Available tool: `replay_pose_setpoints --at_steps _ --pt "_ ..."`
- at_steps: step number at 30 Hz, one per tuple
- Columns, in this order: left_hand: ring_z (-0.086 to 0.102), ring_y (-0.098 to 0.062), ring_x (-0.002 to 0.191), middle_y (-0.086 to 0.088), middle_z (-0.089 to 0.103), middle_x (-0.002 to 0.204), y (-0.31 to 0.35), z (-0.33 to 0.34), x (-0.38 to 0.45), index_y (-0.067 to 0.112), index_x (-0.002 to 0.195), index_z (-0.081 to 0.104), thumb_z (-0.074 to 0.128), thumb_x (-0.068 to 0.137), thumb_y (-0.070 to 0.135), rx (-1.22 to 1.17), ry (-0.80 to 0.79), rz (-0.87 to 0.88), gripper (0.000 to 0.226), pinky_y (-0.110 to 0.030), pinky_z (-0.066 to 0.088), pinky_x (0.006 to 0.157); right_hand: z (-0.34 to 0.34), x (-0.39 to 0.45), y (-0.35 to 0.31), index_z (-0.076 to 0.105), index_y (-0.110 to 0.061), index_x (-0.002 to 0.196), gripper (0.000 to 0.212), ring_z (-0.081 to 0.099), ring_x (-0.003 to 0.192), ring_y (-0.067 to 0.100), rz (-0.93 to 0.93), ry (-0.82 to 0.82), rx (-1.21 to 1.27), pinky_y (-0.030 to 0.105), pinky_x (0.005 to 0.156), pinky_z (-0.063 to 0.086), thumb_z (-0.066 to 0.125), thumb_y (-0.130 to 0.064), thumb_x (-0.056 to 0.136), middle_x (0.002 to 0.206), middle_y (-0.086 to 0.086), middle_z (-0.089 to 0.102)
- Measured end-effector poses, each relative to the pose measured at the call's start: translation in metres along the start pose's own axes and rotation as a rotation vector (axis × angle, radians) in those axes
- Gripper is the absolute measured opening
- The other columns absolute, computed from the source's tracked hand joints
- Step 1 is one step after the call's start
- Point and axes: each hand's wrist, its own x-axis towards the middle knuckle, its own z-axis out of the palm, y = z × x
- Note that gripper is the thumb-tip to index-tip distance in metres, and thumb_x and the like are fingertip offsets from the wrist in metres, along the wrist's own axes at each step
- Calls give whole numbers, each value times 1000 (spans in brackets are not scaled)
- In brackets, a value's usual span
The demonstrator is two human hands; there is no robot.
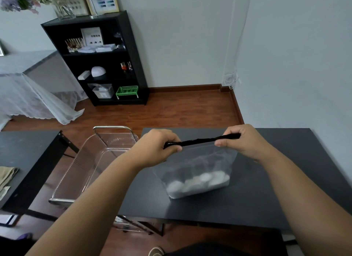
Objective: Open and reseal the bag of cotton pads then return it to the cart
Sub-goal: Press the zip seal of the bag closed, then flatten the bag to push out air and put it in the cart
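A clear plastic bag of cotton pads [196, 171] stands upright on the dark table [266, 198], with white round pads [198, 181] piled at its bottom. A black zip strip [200, 140] runs along its top edge. My left hand [154, 147] pinches the left end of the strip. My right hand [245, 139] pinches the right end. The strip looks pressed together along its length. The clear cart [91, 160] with a chrome frame stands to the left of the table, its top tray holding nothing.
A second dark table [26, 160] sits at the left with a beige cloth [7, 175] on it. A black shelf unit [102, 61] stands at the back wall. A lace-covered bed [28, 95] is at far left. Wooden floor lies between.
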Motion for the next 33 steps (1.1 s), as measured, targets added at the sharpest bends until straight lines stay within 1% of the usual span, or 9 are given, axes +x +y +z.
replay_pose_setpoints --at_steps 3,9,14,18,22,25,29,31,33 --pt "57 -7 62 9 62 65 -10 -8 -11 23 76 68 72 84 42 -24 3 -79 20 -28 45 56 -17 -8 10 75 -16 65 37 53 56 4 15 90 128 12 56 40 87 -49 54 57 -8 61" --pt "57 -14 62 5 61 65 -11 -1 -31 19 74 65 72 86 30 -48 -92 -115 18 -31 45 59 -27 -30 19 73 -19 63 32 46 62 15 67 -62 -20 29 63 35 80 -50 63 61 3 54" --pt "59 -9 66 7 65 70 -6 -5 -38 23 74 68 73 82 32 -229 1 -93 14 -28 47 65 -38 -39 21 57 -11 49 40 37 52 9 56 85 122 13 52 32 87 -38 53 52 0 42" --pt "64 -10 73 2 71 78 -23 -4 -37 19 82 72 73 81 27 -408 -66 -156 8 -27 51 72 -38 -38 34 67 15 84 40 62 78 22 176 42 412 24 72 54 76 -20 67 83 21 68" --pt "62 -1 68 7 69 69 -50 9 -21 28 90 75 75 81 11 -584 -41 -298 19 -14 48 71 -29 -20 50 74 -11 61 16 62 61 8 278 58 552 20 66 52 72 -23 72 62 1 69" --pt "65 -5 76 -9 73 78 -66 28 2 33 108 71 75 83 18 -559 44 -412 29 -24 51 83 -17 5 65 68 -15 55 22 54 61 14 327 251 543 26 69 46 82 -31 60 59 1 62" --pt "60 -10 108 0 66 124 -67 67 34 26 141 48 66 91 32 -317 373 -573 54 -33 45 101 3 31 88 73 -14 107 54 61 100 16 374 548 409 31 89 45 80 -52 68 106 3 70" --pt "38 -19 137 1 39 153 -58 93 42 26 149 34 55 95 37 -192 441 -626 59 -43 30 113 21 35 98 48 -22 142 67 50 119 12 408 601 171 33 99 39 58 -59 87 138 2 55" --pt "24 -24 145 2 22 161 -45 128 41 24 151 29 47 98 39 -109 372 -634 59 -46 21 116 42 32 110 31 -23 152 62 38 137 19 375 607 -125 43 112 31 40 -50 97 156 6 36"
